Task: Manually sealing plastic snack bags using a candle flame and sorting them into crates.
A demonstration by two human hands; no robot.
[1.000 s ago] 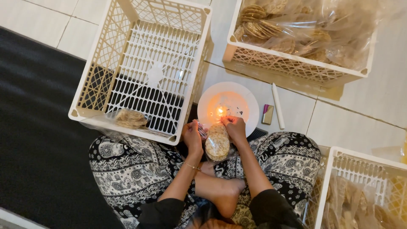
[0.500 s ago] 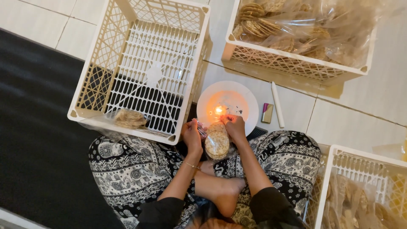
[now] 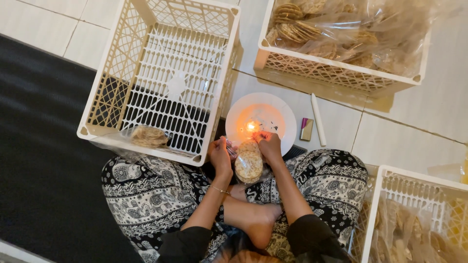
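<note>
Clear plastic bag of round brown crackers [image 3: 248, 163], grasped by left hand [image 3: 220, 157] and right hand [image 3: 269, 146], could scorch from the small candle flame [image 3: 251, 126] at twelve o'clock.

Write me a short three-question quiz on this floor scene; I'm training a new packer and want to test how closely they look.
1. True or false: the small flame burns on the round white plate.
2. What do the left hand and right hand hold between them?
A. a clear bag of round crackers
B. the white candle stick
C. the small lighter
3. What lies in the near corner of the otherwise bare cream crate?

Key:
1. True.
2. A.
3. One small pack of crackers.
</note>
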